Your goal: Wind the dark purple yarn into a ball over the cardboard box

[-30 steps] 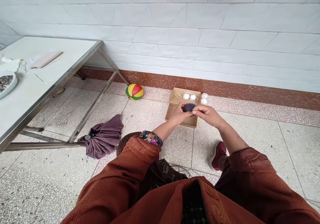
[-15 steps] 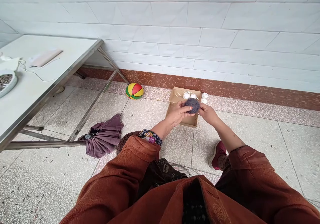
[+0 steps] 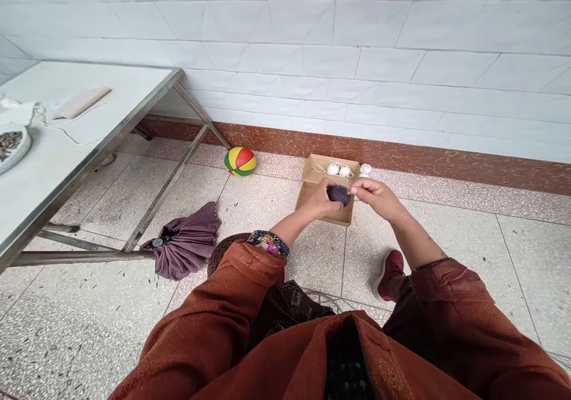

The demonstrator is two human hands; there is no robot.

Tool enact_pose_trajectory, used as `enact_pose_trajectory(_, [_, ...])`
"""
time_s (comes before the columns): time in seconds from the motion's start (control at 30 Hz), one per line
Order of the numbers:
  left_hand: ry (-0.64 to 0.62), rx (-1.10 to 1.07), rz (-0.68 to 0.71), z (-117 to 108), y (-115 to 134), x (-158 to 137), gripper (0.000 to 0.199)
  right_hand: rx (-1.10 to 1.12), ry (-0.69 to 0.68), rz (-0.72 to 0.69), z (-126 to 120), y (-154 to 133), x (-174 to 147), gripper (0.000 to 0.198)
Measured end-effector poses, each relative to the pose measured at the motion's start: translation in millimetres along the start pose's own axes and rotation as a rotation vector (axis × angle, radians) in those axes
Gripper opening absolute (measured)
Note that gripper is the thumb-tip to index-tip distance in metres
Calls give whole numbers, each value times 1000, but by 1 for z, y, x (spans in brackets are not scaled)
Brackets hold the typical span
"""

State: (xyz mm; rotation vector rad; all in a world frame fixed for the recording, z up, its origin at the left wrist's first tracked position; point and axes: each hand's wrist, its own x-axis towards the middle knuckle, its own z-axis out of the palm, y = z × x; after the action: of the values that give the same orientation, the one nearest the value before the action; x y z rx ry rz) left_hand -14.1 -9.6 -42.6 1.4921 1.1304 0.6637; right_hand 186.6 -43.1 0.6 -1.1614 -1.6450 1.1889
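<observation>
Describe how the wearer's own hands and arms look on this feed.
Both the left hand and right hand are ungloved. The left sleeve and right sleeve are rust-brown. At the left wrist, a dark, white-speckled cuff with pink flowers shows; at the right, only a thin dark edging, too small to identify.

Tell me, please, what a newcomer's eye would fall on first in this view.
The red, yellow and green ball on the floor by the table leg would probably stand out first. Next might come the dark yarn ball in the left hand, over the open cardboard box, with the right hand close beside it.
</observation>
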Motion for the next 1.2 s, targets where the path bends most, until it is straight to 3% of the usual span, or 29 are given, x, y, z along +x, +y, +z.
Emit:
enact_pose_trajectory(0.1, [-231,-145,49,1,7,-8,54,-28,199,-12,-5,10,6,27])
enact_pose_trajectory(0.17, [-364,-308,59,0,14,-13,52,-73,254,23,-4,21,8,27])
enact_pose_trajectory(0.23, [-411,-459,48,-2,20,-15,50,-108,263,79,0,33,9,28])
enact_pose_trajectory(0.33, [-337,-607,-6,-6,24,-14,50,-146,235,129,8,47,5,27])
enact_pose_trajectory(0.43, [-166,-620,-69,-10,24,-9,47,-235,117,77,16,49,0,22])
enact_pose_trajectory(0.57, [94,-481,-79,-12,17,-2,43,-310,-150,-78,24,31,-7,24])
enact_pose_trajectory(0.63, [163,-344,-39,-13,12,0,45,-273,-260,-114,24,18,-8,25])
enact_pose_trajectory(0.73, [118,-116,37,-12,7,1,51,-163,-235,-92,19,1,-7,26])
enact_pose_trajectory(0.83, [-73,7,77,-10,6,-4,55,-79,-43,-73,10,-3,-1,25])
enact_pose_trajectory(0.97, [-352,-179,105,-8,15,-14,52,-86,178,-38,2,16,8,23])
enact_pose_trajectory(1.03, [-417,-364,56,-7,21,-17,50,-105,225,26,4,30,9,25])
enact_pose_trajectory(1.1, [-388,-552,-21,-8,26,-16,49,-122,246,96,9,42,9,25])
enact_pose_trajectory(1.2, [-197,-749,-96,-10,27,-11,46,-191,204,128,20,49,4,26])
